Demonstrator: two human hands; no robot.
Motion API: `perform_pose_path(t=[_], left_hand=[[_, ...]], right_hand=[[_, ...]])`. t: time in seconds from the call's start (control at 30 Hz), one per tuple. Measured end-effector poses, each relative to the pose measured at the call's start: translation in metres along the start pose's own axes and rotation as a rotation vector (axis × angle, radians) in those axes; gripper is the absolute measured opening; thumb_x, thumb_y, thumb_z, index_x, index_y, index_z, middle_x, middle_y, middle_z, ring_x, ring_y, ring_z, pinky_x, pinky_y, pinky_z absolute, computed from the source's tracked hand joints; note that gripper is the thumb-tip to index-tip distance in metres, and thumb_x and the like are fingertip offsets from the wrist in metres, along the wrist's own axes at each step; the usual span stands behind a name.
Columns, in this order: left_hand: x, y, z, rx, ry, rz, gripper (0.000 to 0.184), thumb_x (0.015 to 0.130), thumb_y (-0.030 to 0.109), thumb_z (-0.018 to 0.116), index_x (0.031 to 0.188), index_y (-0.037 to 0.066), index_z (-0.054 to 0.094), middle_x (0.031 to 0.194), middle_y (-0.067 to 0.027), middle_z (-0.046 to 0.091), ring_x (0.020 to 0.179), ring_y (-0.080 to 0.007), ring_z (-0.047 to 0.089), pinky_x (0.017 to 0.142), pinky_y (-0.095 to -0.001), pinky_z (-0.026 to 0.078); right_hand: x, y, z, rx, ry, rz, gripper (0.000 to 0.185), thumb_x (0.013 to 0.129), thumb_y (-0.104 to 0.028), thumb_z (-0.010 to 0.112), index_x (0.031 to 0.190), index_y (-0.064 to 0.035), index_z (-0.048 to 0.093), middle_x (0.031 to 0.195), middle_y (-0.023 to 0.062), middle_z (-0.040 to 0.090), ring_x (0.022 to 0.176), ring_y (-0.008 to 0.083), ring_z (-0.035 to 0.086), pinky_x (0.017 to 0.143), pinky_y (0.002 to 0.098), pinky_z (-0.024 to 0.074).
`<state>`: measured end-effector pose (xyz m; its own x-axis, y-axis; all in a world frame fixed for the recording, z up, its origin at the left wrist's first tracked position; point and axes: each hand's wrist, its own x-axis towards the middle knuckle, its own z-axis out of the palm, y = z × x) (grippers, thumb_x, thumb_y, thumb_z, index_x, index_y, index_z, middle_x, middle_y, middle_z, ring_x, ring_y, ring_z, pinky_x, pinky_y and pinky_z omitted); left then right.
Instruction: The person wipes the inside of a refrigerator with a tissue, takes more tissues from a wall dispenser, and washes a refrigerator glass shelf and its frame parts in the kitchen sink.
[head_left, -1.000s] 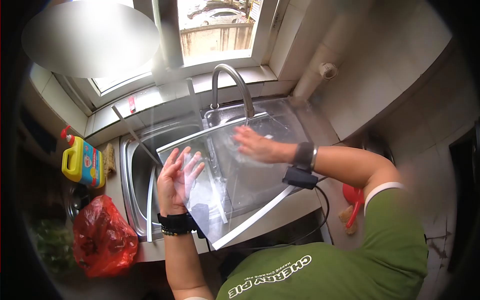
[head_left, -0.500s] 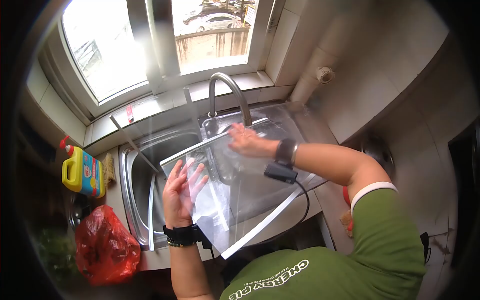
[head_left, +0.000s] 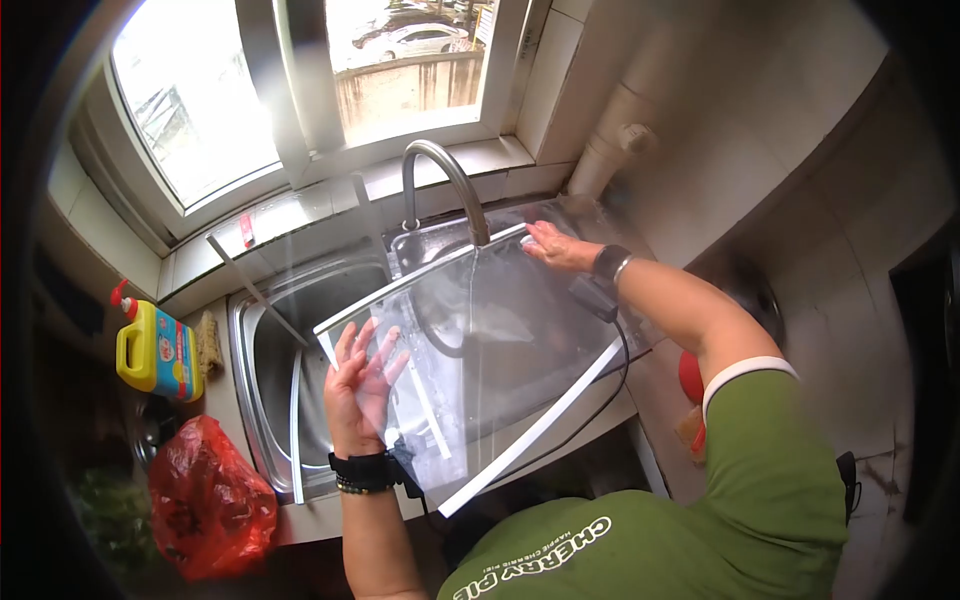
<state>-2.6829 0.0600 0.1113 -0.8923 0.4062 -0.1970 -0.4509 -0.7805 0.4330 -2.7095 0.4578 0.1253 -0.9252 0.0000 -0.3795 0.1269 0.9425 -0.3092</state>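
Observation:
A clear shelf panel (head_left: 520, 345) with white edge strips is tilted over the right sink basin (head_left: 395, 245). My left hand (head_left: 362, 395) holds its left side, and the spread fingers show through the clear sheet. At the far right corner, my right hand (head_left: 560, 248) has its fingers on the panel's edge, close to the end of the white strip. A thin stream of water falls from the curved tap (head_left: 440, 165) onto the panel. Another clear panel (head_left: 300, 245) with pale edge strips stands in the left basin (head_left: 245, 345), leaning toward the window.
On the left counter stand a yellow detergent bottle (head_left: 158, 350) with a red pump and a tan sponge (head_left: 208, 345). A red plastic bag (head_left: 210, 490) lies nearer me. The window sill (head_left: 400, 180) runs behind the tap. A black cable (head_left: 600, 410) hangs from my right wrist.
My right hand has moved right, from over the panel's surface near the tap to its far right corner. My left hand stays at the panel's left side. The view has shifted slightly.

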Motion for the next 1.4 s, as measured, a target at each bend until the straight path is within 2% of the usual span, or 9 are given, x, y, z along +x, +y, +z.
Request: perform_pose_path(t=[0.13,0.33,0.53,0.67,0.97,1.1,1.2,1.23,1.4], left_hand=[[-0.001,-0.002,0.004,0.021,0.007,0.023,0.048,0.084,0.0,0.044,0.13,0.001,0.032,0.131,-0.0197,0.043,0.118,-0.042,0.045,0.092,-0.0552,0.043],[-0.004,-0.005,0.0,0.054,0.002,0.046,0.042,0.089,0.003,0.039,0.13,0.0,0.03,0.132,-0.0197,0.042,0.117,-0.0398,0.047,0.087,-0.0511,0.05],[-0.012,-0.008,0.0,0.136,-0.009,0.069,0.043,0.089,0.005,0.038,0.131,-0.005,0.034,0.132,-0.0189,0.044,0.12,-0.0358,0.046,0.092,-0.0445,0.048],[-0.013,-0.008,0.003,0.137,0.006,0.071,0.043,0.09,0.005,0.035,0.131,-0.005,0.027,0.134,-0.0198,0.04,0.121,-0.0382,0.044,0.092,-0.0483,0.049],[-0.011,-0.007,0.005,0.094,0.018,0.034,0.043,0.09,0.004,0.032,0.131,-0.008,0.027,0.134,-0.0177,0.041,0.121,-0.0391,0.044,0.093,-0.0491,0.048],[-0.011,-0.007,0.003,0.066,0.023,0.025,0.041,0.09,0.005,0.035,0.13,-0.005,0.029,0.134,-0.0176,0.041,0.121,-0.0383,0.044,0.093,-0.0498,0.047],[-0.008,-0.006,-0.003,0.032,0.021,0.023,0.041,0.091,0.006,0.038,0.131,-0.001,0.03,0.135,-0.0174,0.041,0.121,-0.0375,0.044,0.093,-0.0493,0.045],[-0.009,-0.006,-0.002,0.032,0.01,0.029,0.042,0.092,0.007,0.04,0.132,0.003,0.03,0.135,-0.0171,0.042,0.12,-0.0371,0.045,0.093,-0.0487,0.043],[-0.007,-0.006,0.001,0.035,0.029,0.016,0.044,0.092,0.007,0.04,0.134,0.004,0.028,0.135,-0.017,0.041,0.12,-0.0374,0.045,0.095,-0.0496,0.041]], right_hand=[[-0.021,-0.034,0.024,-0.09,0.091,0.099,0.065,0.094,-0.046,0.036,0.14,-0.0031,0.023,0.146,0.0221,0.017,0.136,0.0388,0.014,0.109,0.0504,0.0153],[-0.152,-0.155,0.048,-0.027,-0.02,-0.373,0.06,0.096,-0.042,0.031,0.139,-0.001,0.025,0.149,0.0193,0.012,0.139,0.0343,0.006,0.11,0.052,0.0073],[-0.183,-0.061,0.039,-0.196,0.192,-0.072,0.046,0.096,-0.028,0.035,0.136,-0.0043,0.033,0.145,0.0189,0.023,0.136,0.0334,0.019,0.108,0.0503,0.0198],[-0.172,0.039,0.066,-0.381,0.588,-0.14,0.027,0.09,-0.011,0.044,0.104,0.0062,0.059,0.128,0.0211,0.045,0.125,0.0394,0.036,0.101,0.0442,0.0344],[-0.196,-0.12,0.069,-0.125,0.423,-0.417,0.043,0.093,-0.028,0.043,0.124,0.0018,0.044,0.136,0.0212,0.036,0.126,0.0368,0.036,0.106,0.0446,0.0252],[-0.169,0.008,0.063,-0.265,0.54,-0.007,0.04,0.092,-0.022,0.043,0.124,0.0019,0.045,0.135,0.0256,0.037,0.124,0.041,0.036,0.104,0.0458,0.0293],[-0.178,-0.015,0.06,-0.243,0.586,0.054,0.034,0.087,-0.014,0.049,0.116,0.0059,0.051,0.127,0.0289,0.042,0.119,0.0414,0.041,0.102,0.0474,0.0319],[-0.171,-0.027,0.062,-0.528,0.457,-0.19,0.04,0.089,-0.014,0.048,0.124,0.0056,0.045,0.134,0.029,0.034,0.123,0.0427,0.036,0.103,0.0461,0.0299],[-0.155,-0.164,0.062,0.034,0.112,-0.616,0.054,0.093,-0.031,0.042,0.136,-0.0001,0.031,0.146,0.0229,0.017,0.137,0.037,0.014,0.11,0.0462,0.0149]])
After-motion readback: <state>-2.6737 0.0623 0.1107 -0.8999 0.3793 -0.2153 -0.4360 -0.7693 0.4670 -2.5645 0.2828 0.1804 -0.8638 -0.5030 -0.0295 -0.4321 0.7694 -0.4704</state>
